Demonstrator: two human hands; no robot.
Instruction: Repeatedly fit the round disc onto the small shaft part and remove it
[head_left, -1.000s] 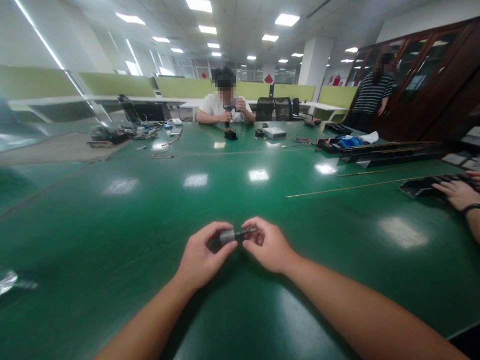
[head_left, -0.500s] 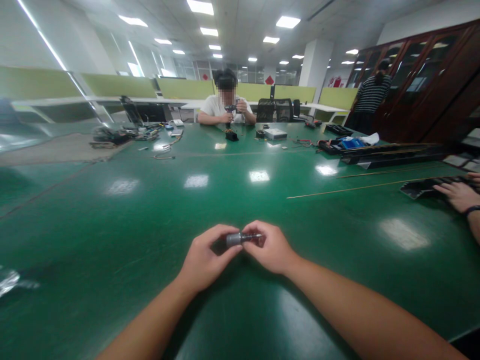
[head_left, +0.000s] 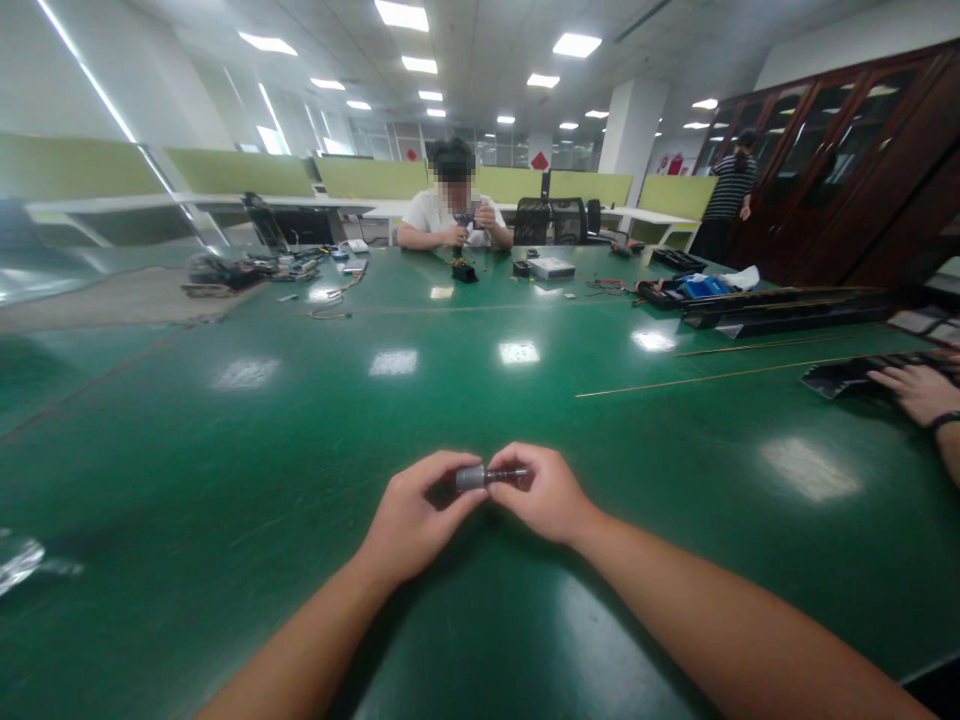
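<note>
A small grey metal cylinder with a thin, ridged, pointed shaft (head_left: pixel 471 478) lies level between my two hands, a little above the green table (head_left: pixel 300 440). The thumb and fingers of my left hand (head_left: pixel 409 515) close round the cylinder end. On the other side, my right hand (head_left: pixel 547 497) pinches the part where the shaft begins, and the bright tip shows inside its curled fingers. Some of the shaft is hidden by those fingers, and I cannot make out its exact kind.
At right, a co-worker's hand (head_left: pixel 919 392) rests on a black ridged part (head_left: pixel 832 375). A thin rod (head_left: pixel 675 384) lies nearby. Across the table sits a person (head_left: pixel 427 222) holding a tool. Electronics (head_left: pixel 281 265) lie far left, and shiny clear plastic (head_left: pixel 22 565) near left.
My hands keep the same grip, with the piece shifted very slightly right. By the cabinets, the standing person has turned and an arm now shows. The seated person's tool has tilted slightly.
</note>
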